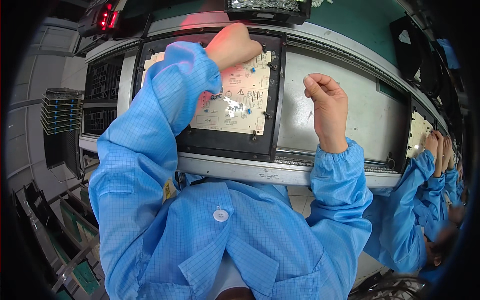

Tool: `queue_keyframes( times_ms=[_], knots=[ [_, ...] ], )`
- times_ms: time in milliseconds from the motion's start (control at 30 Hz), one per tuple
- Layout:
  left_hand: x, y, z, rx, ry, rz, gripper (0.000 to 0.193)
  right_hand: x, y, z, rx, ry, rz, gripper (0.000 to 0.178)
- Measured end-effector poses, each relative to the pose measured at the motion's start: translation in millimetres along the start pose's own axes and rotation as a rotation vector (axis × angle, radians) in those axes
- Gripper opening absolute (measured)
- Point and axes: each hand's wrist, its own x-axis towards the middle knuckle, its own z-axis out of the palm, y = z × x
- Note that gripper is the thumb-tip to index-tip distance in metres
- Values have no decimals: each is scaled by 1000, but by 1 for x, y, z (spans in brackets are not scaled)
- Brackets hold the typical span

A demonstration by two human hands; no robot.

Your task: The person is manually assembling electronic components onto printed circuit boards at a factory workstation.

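Circuit board [235, 86] in its carrier [225, 145], left hand [233, 47] at the far edge

The cream circuit board lies face up in the black carrier, its right edge just inside the carrier's right edge. It looks wider from left to right than deep, though the left sleeve [155, 100] hides much of its left half. Blue components [248, 111] stand near its right edge.

Of the 2 hands, the left is nearer: it curls over the board's far edge, toward the far right corner, with most of the board lying between it and the person. Its fingertips are hidden; I cannot tell whether they are apart, together or clamped on something. The right hand [328, 112] is raised beyond the carrier's right edge, so the board lies to its left. Its thumb and forefinger look pinched together; whether anything small sits between them I cannot tell.

Black clips [268, 115] line the board's right edge. The left sleeve blocks the left side; room to move lies rightward, over the pale metal bed [350, 125]. A black bin [240, 16] stands past the carrier's far edge.
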Motion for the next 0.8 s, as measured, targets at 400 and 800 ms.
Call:
queue_keyframes(
  times_ms=[400, 800],
  knots=[
    [-37, 2, -22, 138, -36, 224, 28, 34, -11, 64, -682, -26, -158, 17],
    [-86, -57, 3, 80, 26, 270, 21, 67, 10, 79, -1045, 137, -179, 39]
  ],
)
